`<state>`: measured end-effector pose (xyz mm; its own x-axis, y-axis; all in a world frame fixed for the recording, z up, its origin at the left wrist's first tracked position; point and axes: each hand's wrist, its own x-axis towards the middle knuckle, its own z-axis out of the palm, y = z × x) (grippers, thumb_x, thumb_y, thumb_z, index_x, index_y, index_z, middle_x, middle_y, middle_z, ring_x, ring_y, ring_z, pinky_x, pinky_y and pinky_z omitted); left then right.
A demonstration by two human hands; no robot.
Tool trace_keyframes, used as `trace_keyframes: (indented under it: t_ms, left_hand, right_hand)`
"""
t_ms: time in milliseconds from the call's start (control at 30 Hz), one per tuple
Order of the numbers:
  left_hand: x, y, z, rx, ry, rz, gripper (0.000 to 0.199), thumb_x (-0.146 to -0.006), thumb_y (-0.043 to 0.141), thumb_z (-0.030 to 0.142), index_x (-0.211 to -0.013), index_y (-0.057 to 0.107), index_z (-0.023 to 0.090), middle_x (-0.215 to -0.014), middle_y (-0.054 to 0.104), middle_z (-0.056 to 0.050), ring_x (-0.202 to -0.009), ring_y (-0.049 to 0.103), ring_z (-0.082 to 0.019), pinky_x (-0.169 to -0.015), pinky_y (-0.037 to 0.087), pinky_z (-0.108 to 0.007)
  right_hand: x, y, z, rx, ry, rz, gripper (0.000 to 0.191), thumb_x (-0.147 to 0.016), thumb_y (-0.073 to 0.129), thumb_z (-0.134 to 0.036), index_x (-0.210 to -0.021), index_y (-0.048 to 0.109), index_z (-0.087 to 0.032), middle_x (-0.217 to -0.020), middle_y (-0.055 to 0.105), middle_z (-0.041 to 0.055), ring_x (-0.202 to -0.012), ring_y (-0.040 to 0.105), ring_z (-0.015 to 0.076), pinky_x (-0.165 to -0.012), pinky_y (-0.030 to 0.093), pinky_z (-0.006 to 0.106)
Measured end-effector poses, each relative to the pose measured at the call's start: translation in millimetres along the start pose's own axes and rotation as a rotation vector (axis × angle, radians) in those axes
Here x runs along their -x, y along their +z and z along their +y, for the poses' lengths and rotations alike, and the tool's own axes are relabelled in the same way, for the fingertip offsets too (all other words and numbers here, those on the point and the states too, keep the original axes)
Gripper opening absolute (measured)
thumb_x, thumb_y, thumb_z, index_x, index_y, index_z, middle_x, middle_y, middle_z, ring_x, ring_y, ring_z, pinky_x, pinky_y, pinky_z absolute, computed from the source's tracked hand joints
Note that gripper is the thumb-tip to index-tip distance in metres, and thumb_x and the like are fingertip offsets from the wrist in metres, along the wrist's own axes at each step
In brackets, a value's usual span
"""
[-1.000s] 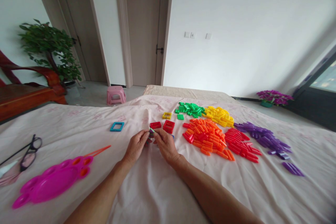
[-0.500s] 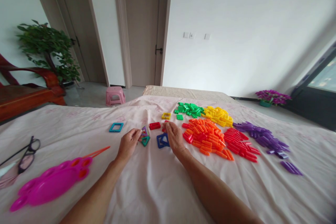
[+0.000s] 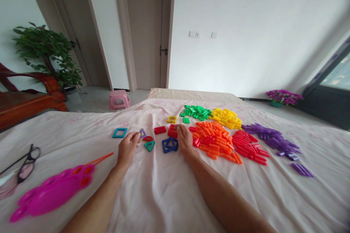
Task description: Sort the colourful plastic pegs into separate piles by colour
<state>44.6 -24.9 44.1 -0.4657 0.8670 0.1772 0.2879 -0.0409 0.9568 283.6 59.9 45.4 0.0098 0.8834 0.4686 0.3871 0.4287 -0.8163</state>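
Note:
My left hand (image 3: 128, 148) is closed in a pinch at a small purple triangular frame tile (image 3: 142, 133). Just right of its fingertips lie a small red piece (image 3: 148, 138) and a green triangular tile (image 3: 149, 146). My right hand (image 3: 185, 139) has its thumb and fingers pinched at the edge of a red block (image 3: 172, 131), partly hidden by the fingers. Beneath that block sits a dark blue square frame tile (image 3: 166, 145) with another blue shape overlapping it. Between the hands, farther off, are a red rectangular block (image 3: 160, 130) and a yellow square frame (image 3: 171, 119).
Sorted piles of green (image 3: 197, 112), yellow (image 3: 226, 118), orange (image 3: 214, 138), red (image 3: 250, 147) and purple pieces (image 3: 273, 139) spread rightward over the tablecloth (image 3: 153, 196). Leftward lie a light blue square frame (image 3: 119, 133), a pink palette-shaped tray (image 3: 54, 193) and eyeglasses (image 3: 28, 164).
My left hand has drawn left with the purple tile, away from the green triangle, uncovering the small red piece. More of the red block shows at my right fingertips.

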Motion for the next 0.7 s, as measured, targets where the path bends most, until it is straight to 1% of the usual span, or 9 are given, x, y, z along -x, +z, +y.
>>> trace_keyframes:
  t_ms: [100, 233, 333, 400, 467, 533, 633, 700]
  left_hand:
    - [-1, 1.3, -3, -0.030, -0.016, -0.010, 0.045, -0.081, 0.054, 0.055, -0.103, 0.065, 0.018, -0.088, 0.074, -0.007, -0.085, 0.071, -0.023, -0.062, 0.053, -0.026]
    - [-6, 4.3, -9, -0.052, -0.033, -0.018, 0.042, -0.082, 0.051, 0.047, -0.107, 0.065, 0.016, -0.092, 0.074, -0.009, -0.087, 0.071, -0.022, -0.068, 0.055, -0.028]
    - [-14, 8.6, -10, -0.080, -0.039, -0.034, 0.044, -0.083, 0.046, 0.042, -0.111, 0.064, 0.014, -0.098, 0.073, -0.012, -0.087, 0.071, -0.020, -0.069, 0.055, -0.028]
    - [-22, 11.3, -6, -0.121, -0.024, -0.055, 0.045, -0.084, 0.043, 0.041, -0.112, 0.064, 0.013, -0.100, 0.073, -0.012, -0.086, 0.070, -0.019, -0.068, 0.054, -0.027]
    - [-33, 13.1, 0, -0.186, 0.010, -0.083, 0.043, -0.084, 0.041, 0.039, -0.109, 0.067, 0.015, -0.097, 0.073, -0.011, -0.083, 0.069, -0.019, -0.067, 0.053, -0.027]
    - [-46, 14.1, 8, -0.272, 0.051, -0.125, 0.039, -0.084, 0.042, 0.035, -0.103, 0.070, 0.017, -0.090, 0.073, -0.008, -0.078, 0.067, -0.018, -0.066, 0.051, -0.027]
    - [-65, 16.5, 18, -0.406, 0.107, -0.212, 0.034, -0.082, 0.044, 0.029, -0.095, 0.074, 0.019, -0.079, 0.073, -0.006, -0.071, 0.065, -0.018, -0.065, 0.048, -0.027]
    - [-75, 20.3, 20, -0.483, 0.133, -0.271, 0.032, -0.081, 0.045, 0.026, -0.092, 0.075, 0.021, -0.076, 0.073, -0.005, -0.071, 0.065, -0.019, -0.065, 0.046, -0.027]
  right_hand:
    - [0, 0, -1, 0.041, -0.037, 0.009, 0.036, -0.095, 0.039, -0.040, -0.100, 0.069, -0.020, -0.097, 0.070, 0.0055, -0.094, 0.061, 0.0205, -0.088, 0.046, 0.033]
    - [0, 0, -1, 0.042, -0.071, 0.050, 0.035, -0.095, 0.040, -0.038, -0.097, 0.069, -0.020, -0.096, 0.069, 0.0059, -0.094, 0.060, 0.0203, -0.090, 0.044, 0.033]
    - [-1, 2, 3, -0.013, -0.026, 0.092, 0.035, -0.094, 0.040, -0.039, -0.097, 0.069, -0.020, -0.096, 0.069, 0.0060, -0.095, 0.060, 0.0203, -0.089, 0.045, 0.033]
    - [-2, 3, 6, -0.058, 0.019, 0.104, 0.035, -0.093, 0.042, -0.040, -0.096, 0.070, -0.019, -0.095, 0.069, 0.0060, -0.093, 0.061, 0.0204, -0.087, 0.046, 0.032]
    - [-4, 3, 9, -0.092, 0.048, 0.104, 0.035, -0.093, 0.042, -0.040, -0.096, 0.070, -0.019, -0.094, 0.070, 0.0059, -0.092, 0.062, 0.0204, -0.086, 0.047, 0.032]
    - [-5, 3, 10, -0.104, 0.056, 0.097, 0.034, -0.092, 0.042, -0.039, -0.096, 0.070, -0.019, -0.094, 0.070, 0.0061, -0.092, 0.062, 0.0206, -0.085, 0.047, 0.032]
    - [-6, 2, 10, -0.098, 0.060, 0.111, 0.034, -0.092, 0.043, -0.039, -0.094, 0.070, -0.018, -0.094, 0.070, 0.0067, -0.092, 0.062, 0.0210, -0.087, 0.046, 0.033]
    - [-7, 3, 11, -0.095, 0.067, 0.118, 0.035, -0.092, 0.043, -0.040, -0.095, 0.070, -0.019, -0.095, 0.070, 0.0068, -0.093, 0.061, 0.0211, -0.088, 0.046, 0.033]
